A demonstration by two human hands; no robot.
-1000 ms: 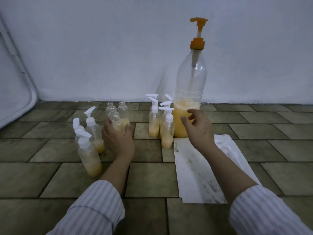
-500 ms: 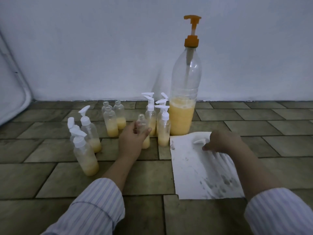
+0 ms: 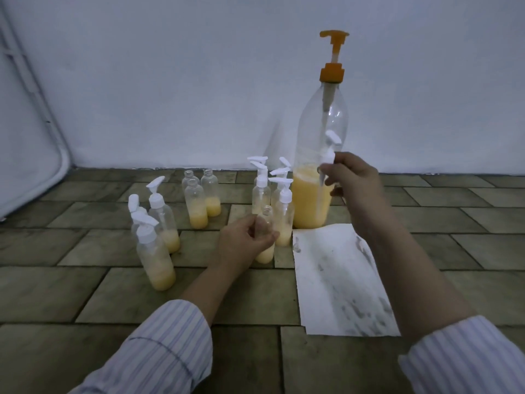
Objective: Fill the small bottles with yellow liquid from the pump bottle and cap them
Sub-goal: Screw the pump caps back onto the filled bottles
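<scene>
Left of the gripped bottle, three capped bottles [image 3: 154, 245] stand upright on the tiled floor [image 3: 85, 294], two uncapped ones [image 3: 199, 203] behind them. Reaching forward low, the left hand [image 3: 244, 243] curls its fingers round an uncapped small bottle [image 3: 265, 240], upright, its open neck pointing up and yellow liquid at its base. Just beyond stand more capped bottles [image 3: 284, 206] and the tall pump bottle [image 3: 318, 166]. Raised higher, the right hand [image 3: 352, 177] pinches a white pump cap [image 3: 328, 157], its dip tube hanging down, nozzle uppermost, above the stained paper [image 3: 341, 280]
</scene>
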